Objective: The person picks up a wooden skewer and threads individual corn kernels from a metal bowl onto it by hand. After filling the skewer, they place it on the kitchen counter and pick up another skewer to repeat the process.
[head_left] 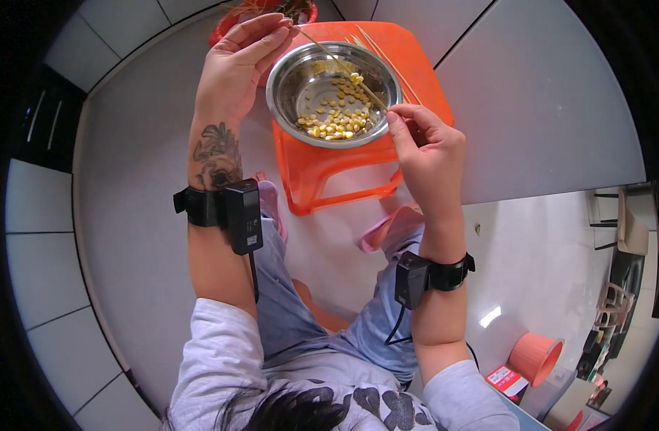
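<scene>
Over a bowl (272, 97) of corn (335, 131), left hand (252, 49) and right hand (431, 138) pinch a stick (373, 97) (kernels (356, 78) partway along) between fingers (400, 132).

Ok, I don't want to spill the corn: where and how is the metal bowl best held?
I'd take the metal bowl by its rim, coming from outside at left and right together: it is wide, round and upright, with no visible handle, and the corn kernels lie loose inside.

1. Stool (424, 68): bright orange.
2. Bowl (285, 86): silver.
3. Corn kernels (337, 131): yellow and whitish.
4. Skewer (373, 96): pale tan.
5. Shirt (351, 370): light grey, black print.
6. Trousers (376, 322): faded blue.
7. Slippers (376, 233): pink.
8. Near-right bin (532, 358): coral.
</scene>
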Available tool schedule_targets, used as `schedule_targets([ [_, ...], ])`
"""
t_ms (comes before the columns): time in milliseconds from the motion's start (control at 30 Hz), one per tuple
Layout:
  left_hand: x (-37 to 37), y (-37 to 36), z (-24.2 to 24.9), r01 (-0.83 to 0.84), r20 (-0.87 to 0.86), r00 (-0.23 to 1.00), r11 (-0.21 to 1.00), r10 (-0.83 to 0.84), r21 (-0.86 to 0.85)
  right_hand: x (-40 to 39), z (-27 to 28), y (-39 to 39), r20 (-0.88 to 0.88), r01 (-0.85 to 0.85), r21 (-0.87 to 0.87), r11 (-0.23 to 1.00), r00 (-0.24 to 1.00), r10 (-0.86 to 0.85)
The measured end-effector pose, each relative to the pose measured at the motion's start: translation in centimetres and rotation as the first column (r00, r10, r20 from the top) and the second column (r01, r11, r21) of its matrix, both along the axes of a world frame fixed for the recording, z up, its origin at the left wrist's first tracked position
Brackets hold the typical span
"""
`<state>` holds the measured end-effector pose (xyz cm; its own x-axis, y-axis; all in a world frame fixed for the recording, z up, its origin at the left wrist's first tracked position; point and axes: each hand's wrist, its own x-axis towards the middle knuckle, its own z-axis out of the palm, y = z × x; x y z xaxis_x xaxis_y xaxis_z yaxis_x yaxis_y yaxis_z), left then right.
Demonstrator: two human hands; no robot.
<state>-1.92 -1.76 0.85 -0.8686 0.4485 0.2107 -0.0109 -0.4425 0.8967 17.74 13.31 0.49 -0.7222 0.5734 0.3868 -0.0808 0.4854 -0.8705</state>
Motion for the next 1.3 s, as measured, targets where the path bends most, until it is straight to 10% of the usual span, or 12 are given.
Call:
schedule_targets([
  [1300, -1.1, 0.6, -1.3, 0.189, 0.019, 0.981, 0.979, -0.191, 0.076, 0.1, 0.1, -0.8, -0.06, 0.015, 0.114, 0.993, 0.998, -0.009],
])
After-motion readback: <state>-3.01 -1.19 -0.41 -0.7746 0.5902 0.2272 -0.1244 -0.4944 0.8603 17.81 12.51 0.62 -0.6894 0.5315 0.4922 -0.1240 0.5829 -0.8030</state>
